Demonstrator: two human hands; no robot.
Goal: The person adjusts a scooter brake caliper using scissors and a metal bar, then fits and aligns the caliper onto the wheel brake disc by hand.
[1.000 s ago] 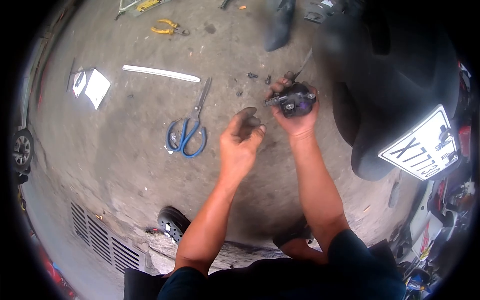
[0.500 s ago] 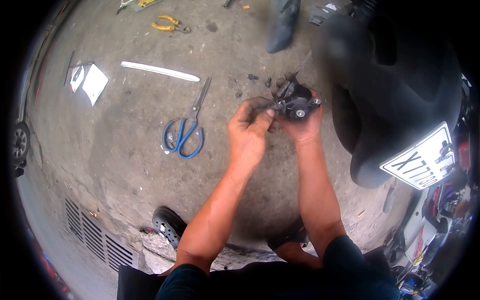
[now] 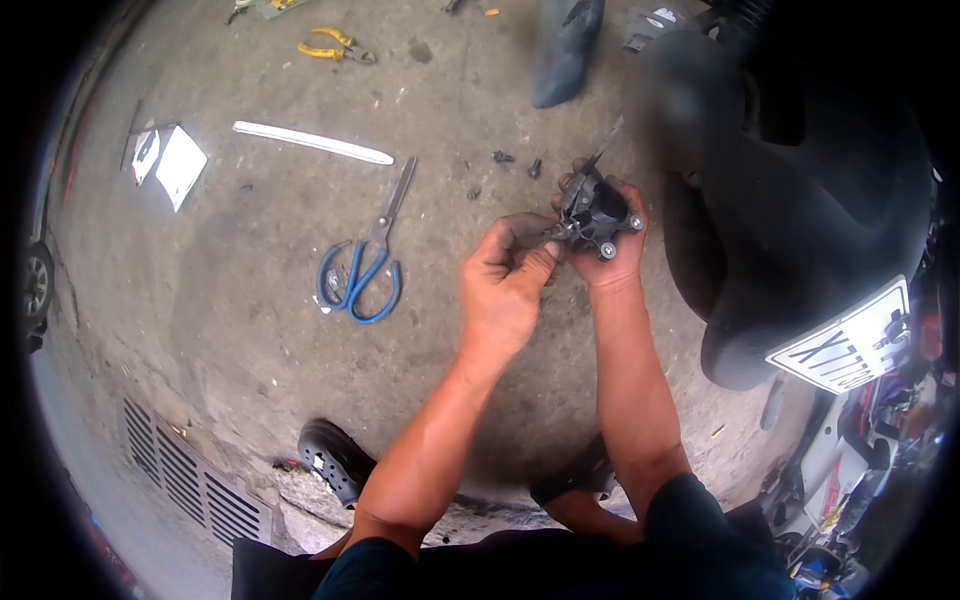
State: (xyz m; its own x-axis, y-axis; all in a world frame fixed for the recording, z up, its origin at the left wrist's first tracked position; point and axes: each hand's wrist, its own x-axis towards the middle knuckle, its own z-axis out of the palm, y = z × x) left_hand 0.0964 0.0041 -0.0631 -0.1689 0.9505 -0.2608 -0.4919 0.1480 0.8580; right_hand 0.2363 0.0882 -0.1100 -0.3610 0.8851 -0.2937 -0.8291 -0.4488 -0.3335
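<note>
The right hand (image 3: pixel 613 262) has the black part (image 3: pixel 603 207) in its grip, at the left hand's (image 3: pixel 505 290) two o'clock. The left fingers pinch its side; scissors (image 3: pixel 378 232) lie toward nine o'clock on the floor (image 3: pixel 240 330).

On the floor (image 3: pixel 250 350), scissors (image 3: pixel 379 232) lie between a strip (image 3: pixel 313 142) on the left and bolts (image 3: pixel 534 169) on the right — pliers (image 3: pixel 350 49) behind, a drain grate (image 3: pixel 200 485) near the front-left corner.

2 bare forearms reaching forward, left fingers pinched (image 3: pixel 545 252), right hand (image 3: pixel 612 262) cupped
</note>
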